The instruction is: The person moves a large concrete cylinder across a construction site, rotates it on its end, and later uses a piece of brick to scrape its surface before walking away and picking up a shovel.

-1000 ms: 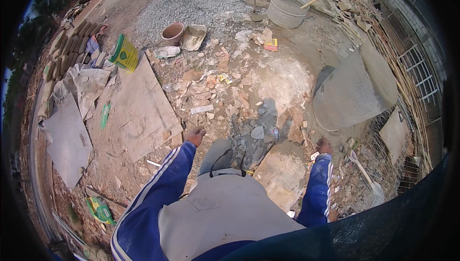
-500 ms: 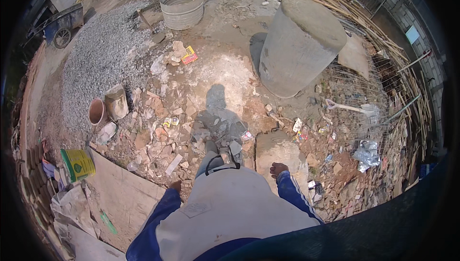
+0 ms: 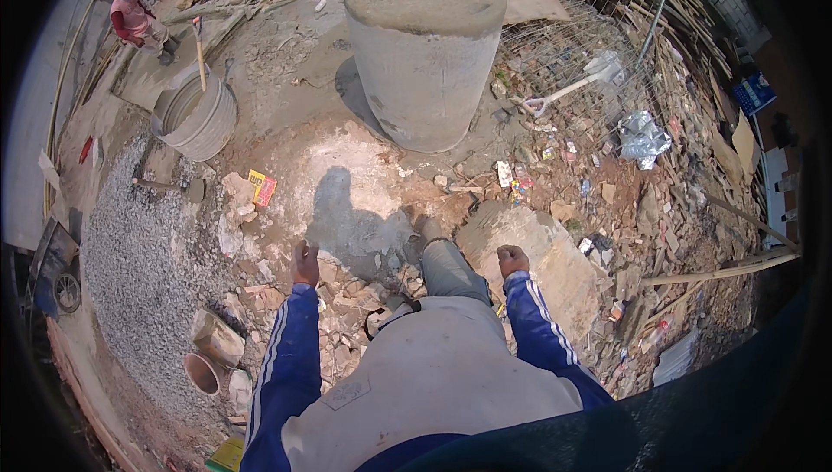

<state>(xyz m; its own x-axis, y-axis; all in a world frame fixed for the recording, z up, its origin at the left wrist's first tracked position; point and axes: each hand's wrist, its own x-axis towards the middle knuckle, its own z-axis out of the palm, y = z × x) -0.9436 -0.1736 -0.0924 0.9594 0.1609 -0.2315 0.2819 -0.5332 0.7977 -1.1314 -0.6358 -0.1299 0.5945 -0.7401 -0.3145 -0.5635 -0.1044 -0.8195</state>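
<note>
My left hand point(image 3: 305, 264) hangs in front of me above broken rubble, its fingers loosely curled and nothing visible in them. Out to the right, my right hand point(image 3: 513, 260) is closed in a loose fist with no object showing, over a flat concrete slab point(image 3: 555, 268). Both hands are apart from everything around them. Ahead stands a large grey concrete cylinder point(image 3: 425, 82). Right of it lies a shovel point(image 3: 568, 91) with a pale handle, on wire mesh.
Left are a gravel pile point(image 3: 143, 264), a ribbed metal tub point(image 3: 201, 121), a hoe point(image 3: 195, 189), a bucket point(image 3: 204, 374) and a wheelbarrow point(image 3: 56, 273). Another person point(image 3: 134, 17) stands far left. Bamboo poles point(image 3: 719, 268) jut in from the right, near crumpled silver foil point(image 3: 643, 138).
I have stepped forward and my view has turned right, so the concrete cylinder is nearer the middle. Both hands have lifted forward. Another person has come into view at far left.
</note>
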